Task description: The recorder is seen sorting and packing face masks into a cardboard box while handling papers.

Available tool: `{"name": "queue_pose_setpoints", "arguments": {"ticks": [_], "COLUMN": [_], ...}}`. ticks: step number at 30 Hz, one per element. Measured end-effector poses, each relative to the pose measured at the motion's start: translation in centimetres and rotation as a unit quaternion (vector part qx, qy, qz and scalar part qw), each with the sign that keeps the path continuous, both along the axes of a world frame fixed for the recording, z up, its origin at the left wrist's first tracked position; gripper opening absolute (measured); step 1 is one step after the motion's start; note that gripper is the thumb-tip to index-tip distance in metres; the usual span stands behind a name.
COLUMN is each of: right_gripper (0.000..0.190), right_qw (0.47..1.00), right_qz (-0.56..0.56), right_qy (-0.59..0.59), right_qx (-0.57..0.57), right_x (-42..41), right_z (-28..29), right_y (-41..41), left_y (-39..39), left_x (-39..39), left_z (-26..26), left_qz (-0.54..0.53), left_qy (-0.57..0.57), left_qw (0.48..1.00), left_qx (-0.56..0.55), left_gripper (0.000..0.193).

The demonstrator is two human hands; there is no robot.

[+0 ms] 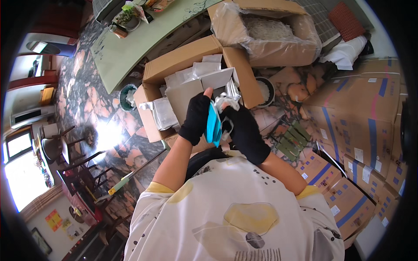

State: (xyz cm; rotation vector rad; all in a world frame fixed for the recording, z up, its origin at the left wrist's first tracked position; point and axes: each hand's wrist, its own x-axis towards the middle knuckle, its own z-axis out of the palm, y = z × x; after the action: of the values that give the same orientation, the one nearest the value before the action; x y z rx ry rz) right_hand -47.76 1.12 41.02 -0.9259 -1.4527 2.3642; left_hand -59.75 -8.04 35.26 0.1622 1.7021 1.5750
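My left hand [196, 115], in a black fingerless glove, grips a small stack of bright blue face masks [213, 126] by its upper left side. White ear loops [228, 100] are bunched at the top of the stack. My right hand [245, 133], gloved the same way, has its fingers on these loops; its palm side is hidden. Both hands are over the near side of an open cardboard box [183, 58]. Inside it stand clear plastic packets [162, 113], a grey-white cardboard divider [185, 97] and silvery packets [232, 88] near my right fingers.
Beyond is a larger plastic-lined carton [281, 49], beside a pale green table [143, 42]. Bins stand left [122, 98] and right [271, 93] of the box. Taped cartons [356, 107] are stacked at right, near a low green stool [293, 140]. A long-handled tool [140, 171] lies at left.
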Motion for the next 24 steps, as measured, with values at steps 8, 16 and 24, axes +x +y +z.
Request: {"name": "queue_pose_setpoints", "arguments": {"ticks": [8,16,24], "right_gripper": [0.032,0.035,0.051], "right_qw": [0.887,0.606,0.605], "right_qz": [0.064,0.045,0.144], "right_qy": [0.037,-0.091,-0.250], "right_qx": [0.455,0.789,0.742], "right_x": [1.2,-7.0,-10.4], "right_z": [2.0,-1.8,-1.1], "right_y": [6.1,32.7,44.0], "left_y": [-5.6,-6.6,-6.8], "left_x": [-5.8,0.1,3.3], "left_z": [-7.0,-6.7,-3.1], "left_qz": [0.262,0.050,-0.003], "left_qy": [-0.043,0.116,0.073], "left_qw": [0.961,0.966,0.962], "left_qx": [-0.079,-0.224,-0.263], "left_gripper": [0.039,0.046,0.044]}}
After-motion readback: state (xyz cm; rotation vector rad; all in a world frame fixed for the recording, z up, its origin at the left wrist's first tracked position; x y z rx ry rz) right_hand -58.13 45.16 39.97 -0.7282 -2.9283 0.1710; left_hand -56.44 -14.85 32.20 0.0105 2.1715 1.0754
